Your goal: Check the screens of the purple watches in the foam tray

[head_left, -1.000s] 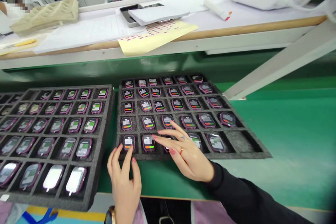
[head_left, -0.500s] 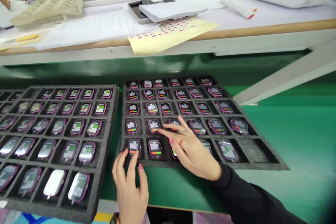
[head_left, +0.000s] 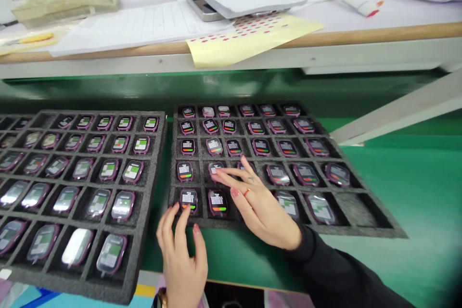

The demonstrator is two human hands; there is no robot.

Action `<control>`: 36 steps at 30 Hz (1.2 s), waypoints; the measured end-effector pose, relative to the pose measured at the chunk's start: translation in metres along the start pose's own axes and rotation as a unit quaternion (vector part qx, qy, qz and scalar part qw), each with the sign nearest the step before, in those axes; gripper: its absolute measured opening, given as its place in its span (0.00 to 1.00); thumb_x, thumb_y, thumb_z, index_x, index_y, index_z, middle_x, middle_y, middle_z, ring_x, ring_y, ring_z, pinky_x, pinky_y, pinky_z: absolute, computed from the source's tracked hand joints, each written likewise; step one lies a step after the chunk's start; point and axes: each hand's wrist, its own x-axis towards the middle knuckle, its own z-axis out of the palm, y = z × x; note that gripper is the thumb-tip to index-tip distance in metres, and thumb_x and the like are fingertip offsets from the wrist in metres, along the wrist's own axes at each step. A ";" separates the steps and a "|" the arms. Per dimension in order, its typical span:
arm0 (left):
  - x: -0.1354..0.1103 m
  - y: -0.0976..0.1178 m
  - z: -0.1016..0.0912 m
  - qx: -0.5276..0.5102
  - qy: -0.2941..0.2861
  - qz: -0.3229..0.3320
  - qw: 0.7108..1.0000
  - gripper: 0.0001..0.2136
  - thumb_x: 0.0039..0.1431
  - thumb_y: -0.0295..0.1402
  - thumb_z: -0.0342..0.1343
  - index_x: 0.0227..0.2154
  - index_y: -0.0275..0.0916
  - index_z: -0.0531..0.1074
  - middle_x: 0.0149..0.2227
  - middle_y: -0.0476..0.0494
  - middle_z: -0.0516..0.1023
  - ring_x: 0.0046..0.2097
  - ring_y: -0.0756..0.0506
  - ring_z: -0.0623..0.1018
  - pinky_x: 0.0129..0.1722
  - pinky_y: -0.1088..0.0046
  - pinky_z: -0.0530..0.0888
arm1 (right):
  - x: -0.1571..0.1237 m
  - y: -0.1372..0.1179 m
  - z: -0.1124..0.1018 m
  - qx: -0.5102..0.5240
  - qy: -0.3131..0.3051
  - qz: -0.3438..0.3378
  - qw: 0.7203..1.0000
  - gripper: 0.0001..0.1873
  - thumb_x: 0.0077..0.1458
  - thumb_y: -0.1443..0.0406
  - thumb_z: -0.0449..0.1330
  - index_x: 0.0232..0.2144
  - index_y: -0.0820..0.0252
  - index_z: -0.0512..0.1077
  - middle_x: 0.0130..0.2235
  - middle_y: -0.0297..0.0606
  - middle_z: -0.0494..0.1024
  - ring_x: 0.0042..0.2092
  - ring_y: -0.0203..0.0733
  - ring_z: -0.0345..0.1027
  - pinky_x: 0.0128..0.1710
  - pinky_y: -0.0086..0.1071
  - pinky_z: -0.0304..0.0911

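Observation:
Several purple-framed smartwatch bodies with lit screens lie in the compartments of a dark grey foam tray [head_left: 231,224]. My right hand [head_left: 265,207] reaches over this tray from the right, its fingers stretched, with fingertips at the screen of a watch [head_left: 216,169] in the second row from the front. My left hand [head_left: 184,245] is at the tray's front left corner, fingers spread, the tips at the lower edge of the front-left watch [head_left: 188,198]. Beside it is another watch [head_left: 218,202] showing red and green bars. What lies under my right palm is mostly hidden.
A second foam tray [head_left: 146,216] of watches, with green and white blocks on many screens, stands to the left. Behind is a raised shelf with papers [head_left: 144,26], a phone [head_left: 205,7], a yellow sticker sheet [head_left: 249,41] and a cream plastic tray [head_left: 68,2]. A slanted white leg [head_left: 397,106] stands right.
My right fingertips have shifted slightly further onto the watch in the second row. My left hand stays nearly in place. The whole view has shifted a little.

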 end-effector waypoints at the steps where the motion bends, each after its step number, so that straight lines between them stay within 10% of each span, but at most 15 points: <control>1: 0.000 0.000 0.000 0.000 -0.001 0.000 1.000 0.19 0.64 0.22 0.52 0.57 0.38 0.66 0.57 0.35 0.67 0.60 0.40 0.66 0.59 0.62 0.64 | 0.001 -0.001 0.001 0.004 -0.001 -0.003 1.000 0.22 0.72 0.71 0.44 0.64 0.60 0.62 0.54 0.44 0.76 0.59 0.50 0.65 0.67 0.66 0.40; 22: -0.001 0.000 -0.002 0.008 -0.017 0.014 1.000 0.20 0.63 0.19 0.53 0.57 0.36 0.67 0.61 0.35 0.63 0.63 0.39 0.62 0.61 0.62 0.61 | 0.016 -0.006 0.012 0.042 0.012 0.046 0.998 0.21 0.73 0.68 0.43 0.61 0.62 0.66 0.55 0.46 0.75 0.60 0.49 0.64 0.68 0.65 0.37; 36: -0.002 0.000 -0.001 -0.002 -0.006 0.007 1.000 0.19 0.63 0.21 0.53 0.56 0.34 0.67 0.59 0.34 0.64 0.62 0.40 0.63 0.61 0.62 0.61 | 0.031 -0.025 0.033 -0.012 -0.120 0.017 0.993 0.24 0.72 0.70 0.40 0.60 0.83 0.65 0.57 0.54 0.73 0.66 0.58 0.53 0.69 0.64 0.33</control>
